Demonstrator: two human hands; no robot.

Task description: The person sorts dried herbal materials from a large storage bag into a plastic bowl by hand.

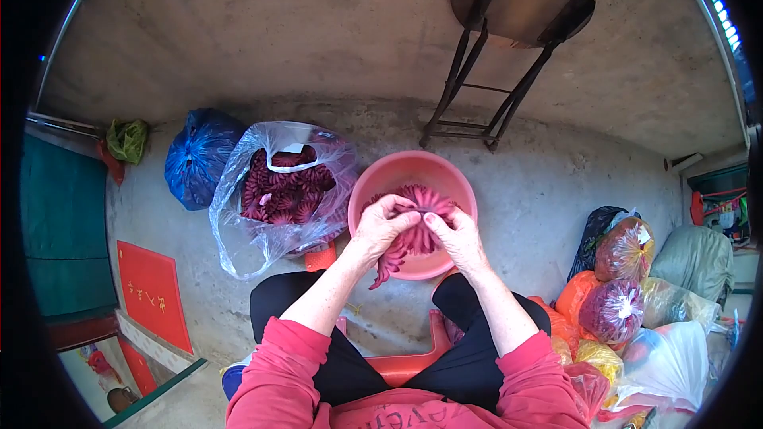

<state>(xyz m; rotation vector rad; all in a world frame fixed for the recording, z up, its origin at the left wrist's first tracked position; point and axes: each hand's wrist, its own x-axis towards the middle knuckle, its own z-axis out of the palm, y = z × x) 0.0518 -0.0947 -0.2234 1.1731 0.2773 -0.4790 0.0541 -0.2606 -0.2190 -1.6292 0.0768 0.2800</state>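
My left hand (385, 227) and my right hand (456, 237) are close together over a pink basin (367, 178). Between them they pinch a strand of dark pink, finger-like pieces (427, 200) by a thin dark line along its edge. Thumbs and fingertips are pressed together on both hands. One end of the strand (387, 264) hangs below my left hand, over the basin's rim. More pink pieces show inside the basin, partly hidden by my hands. To the left, an open clear plastic bag (238, 167) is full of similar dark red strands (290, 191).
A blue bag (203, 159) stands beside the clear one. A folding table or stool (524, 0) leans against the wall ahead. Several filled bags (664, 365) crowd the right side. A red sheet (153, 297) lies at the left. Part of a red stool (409, 367) shows beneath me.
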